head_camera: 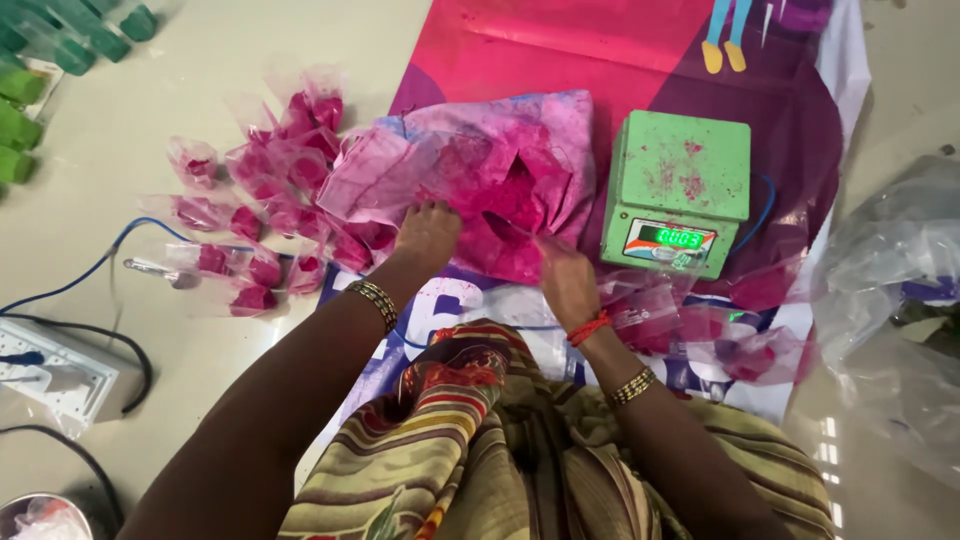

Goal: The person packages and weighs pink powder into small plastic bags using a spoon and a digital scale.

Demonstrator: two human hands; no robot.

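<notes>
A decent heap of filled pink powder packets (265, 215) already sat left of center. Left hand (428, 235) rested fingers-down on the open powder bag (480, 175); right hand (562, 275) pinched something there, can't tell what. Green scale (680, 190) sat bare, so plenty seemed left.

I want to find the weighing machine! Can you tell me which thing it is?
Start at the big pink and purple printed sheet on the floor. Right of the powder-stained cloth bag, near the right hand, sits the scale. It is the only hard green box, with a glowing number display in front.
</notes>
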